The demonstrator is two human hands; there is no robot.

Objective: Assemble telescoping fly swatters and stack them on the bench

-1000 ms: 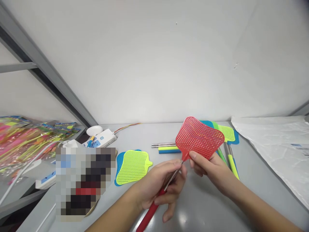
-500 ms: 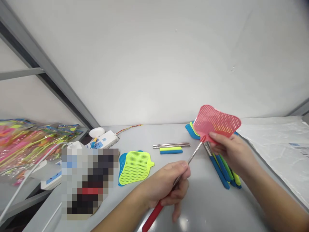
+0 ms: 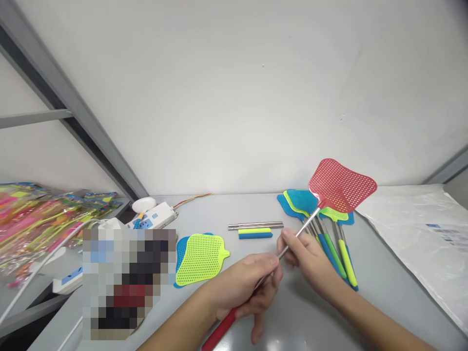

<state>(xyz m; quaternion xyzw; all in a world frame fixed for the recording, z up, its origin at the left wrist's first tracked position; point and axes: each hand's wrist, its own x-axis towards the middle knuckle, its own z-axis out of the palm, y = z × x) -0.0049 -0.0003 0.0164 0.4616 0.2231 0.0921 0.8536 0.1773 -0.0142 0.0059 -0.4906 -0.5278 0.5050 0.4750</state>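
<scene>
A red fly swatter (image 3: 341, 185) with a perforated head, a metal rod and a red grip slants across the view, head up to the right. My left hand (image 3: 252, 282) is closed around its rod just above the red grip. Higher on the same rod, my right hand (image 3: 302, 248) pinches the metal with thumb and fingers. Behind the red head lie several fly swatters (image 3: 331, 246) in blue, green and yellow. To the left of my hands, a yellow swatter head (image 3: 200, 261) lies over a blue swatter head (image 3: 180, 248).
Metal rods (image 3: 256, 225) lie beside a yellow grip (image 3: 255, 231) and a blue grip (image 3: 255, 235). Power strips (image 3: 155, 216) with cables and a blurred-out object (image 3: 133, 287) are at left, near bagged colourful goods (image 3: 44, 219). White plastic sheeting (image 3: 413, 219) covers the right side.
My right hand has left the red head and moved down and left onto the metal rod. The red head has shifted slightly right. My left hand keeps its hold.
</scene>
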